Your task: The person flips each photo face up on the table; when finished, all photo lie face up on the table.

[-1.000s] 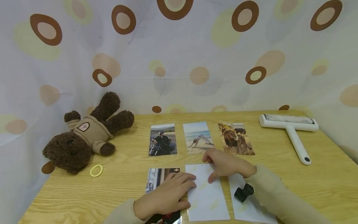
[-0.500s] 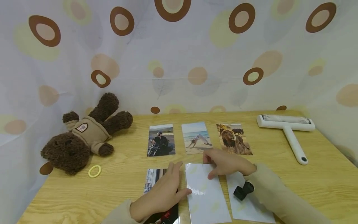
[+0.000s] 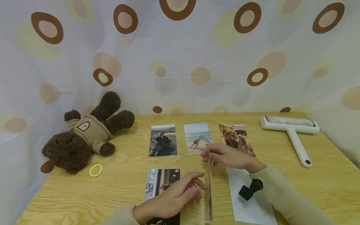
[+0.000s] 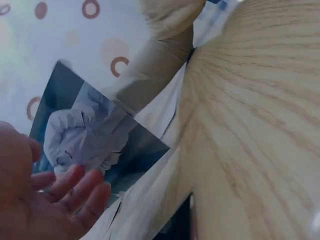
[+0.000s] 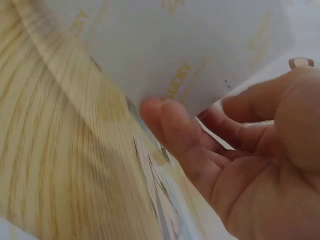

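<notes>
My right hand [image 3: 229, 157] pinches the far edge of a photo print [image 3: 208, 193], which stands almost edge-on above the table. Its white back [image 5: 210, 45] with yellow lettering shows in the right wrist view; in the left wrist view its picture side [image 4: 85, 132] has a pale figure on dark blue. With loosely bent fingers, my left hand [image 3: 175, 197] is beside that print; whether it touches it I cannot tell. Beneath the left hand lies a face-up photo [image 3: 153, 182], partly covered. A face-down print [image 3: 244, 203] lies under my right forearm.
Behind the hands lie a motorcyclist photo [image 3: 163, 143], a beach photo [image 3: 198, 137] and a lion photo [image 3: 237, 140]. A brown teddy bear [image 3: 92, 132] and a yellow ring [image 3: 96, 170] are at left. A white lint roller [image 3: 298, 143] lies at right on the wooden table [image 3: 323, 187].
The middle print lay face down on the table; my right hand has lifted it and turned it upright on edge. My left hand has moved right, towards it.
</notes>
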`<state>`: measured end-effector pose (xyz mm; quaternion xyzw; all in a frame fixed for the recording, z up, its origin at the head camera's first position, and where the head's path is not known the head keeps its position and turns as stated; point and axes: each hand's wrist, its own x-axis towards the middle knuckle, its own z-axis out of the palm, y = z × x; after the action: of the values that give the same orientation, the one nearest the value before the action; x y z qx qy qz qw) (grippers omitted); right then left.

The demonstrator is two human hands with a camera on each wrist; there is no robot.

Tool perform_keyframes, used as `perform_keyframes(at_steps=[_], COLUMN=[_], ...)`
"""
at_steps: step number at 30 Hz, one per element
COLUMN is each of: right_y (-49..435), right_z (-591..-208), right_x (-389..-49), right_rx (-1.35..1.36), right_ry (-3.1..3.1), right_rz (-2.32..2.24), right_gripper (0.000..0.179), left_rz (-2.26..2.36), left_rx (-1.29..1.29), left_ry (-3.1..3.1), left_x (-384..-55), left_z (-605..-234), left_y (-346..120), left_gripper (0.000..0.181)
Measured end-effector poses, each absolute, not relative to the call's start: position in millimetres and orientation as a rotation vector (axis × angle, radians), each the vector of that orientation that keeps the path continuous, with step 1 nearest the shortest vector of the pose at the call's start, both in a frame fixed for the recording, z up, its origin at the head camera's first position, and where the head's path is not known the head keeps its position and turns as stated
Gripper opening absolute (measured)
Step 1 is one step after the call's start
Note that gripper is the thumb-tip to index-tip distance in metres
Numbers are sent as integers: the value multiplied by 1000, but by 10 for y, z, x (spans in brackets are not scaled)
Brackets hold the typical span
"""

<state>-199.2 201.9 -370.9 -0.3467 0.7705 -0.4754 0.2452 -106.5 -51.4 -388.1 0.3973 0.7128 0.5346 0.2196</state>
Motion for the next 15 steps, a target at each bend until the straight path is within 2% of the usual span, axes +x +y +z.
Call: perform_keyframes(at_steps=[4,9,15], right_y=[2026,2087,2092], right_z=[-3690,-3714,-3739], right_x=[-2006,-2040,-2047], right_rx=[-838,-888,-906], right_ry=[1991,1973,2050], right_rz=[-1410,-1356,-1281], right_gripper=[47,38,42], left_rz=[1249,865,516], left_rx=[1263,1463,1519], left_ry=[2079,2258,2460], left_x=[-1041,-1022,-978], left_z=[-3922,-3972,-4007], left_y=[-505,-495,-484], left_gripper=[39,38,39])
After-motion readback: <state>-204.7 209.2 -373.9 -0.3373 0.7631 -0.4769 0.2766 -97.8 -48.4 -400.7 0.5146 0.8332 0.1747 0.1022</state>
